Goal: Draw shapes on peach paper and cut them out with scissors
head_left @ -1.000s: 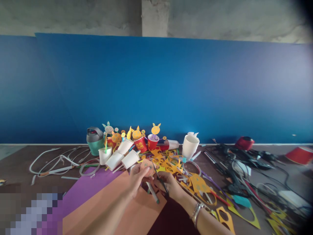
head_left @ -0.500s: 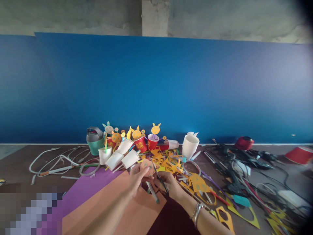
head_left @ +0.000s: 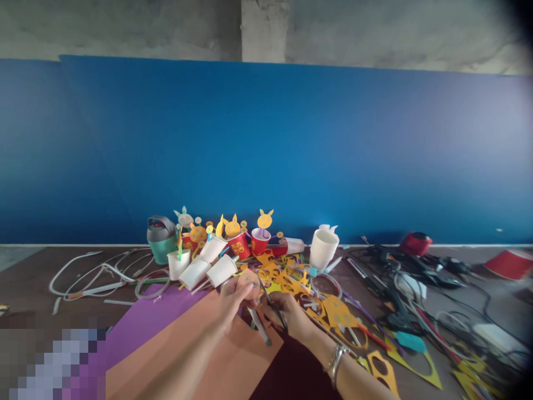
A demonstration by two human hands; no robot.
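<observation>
My left hand point(head_left: 233, 304) holds up a small orange paper cut-out point(head_left: 249, 282) with green dots on it. My right hand point(head_left: 289, 312) grips small black-handled scissors point(head_left: 271, 303), whose blades reach toward the cut-out's lower edge. A silver bracelet point(head_left: 336, 358) circles my right wrist. Below the hands, a grey marker point(head_left: 259, 326) with a green tip lies on a sheet of orange card point(head_left: 208, 350). A purple sheet point(head_left: 156, 328) lies to the left of that card.
Paper cups point(head_left: 222, 270), several of them white or red, stand and lie at the back with paper animal figures on sticks. Yellow cut-out scraps point(head_left: 339, 312) spread to the right. White tubing lies at the left, and black cables lie at the right before a blue wall.
My left hand has shifted slightly, tilting the orange cut-out a little. The scissors stay at nearly the same place against it.
</observation>
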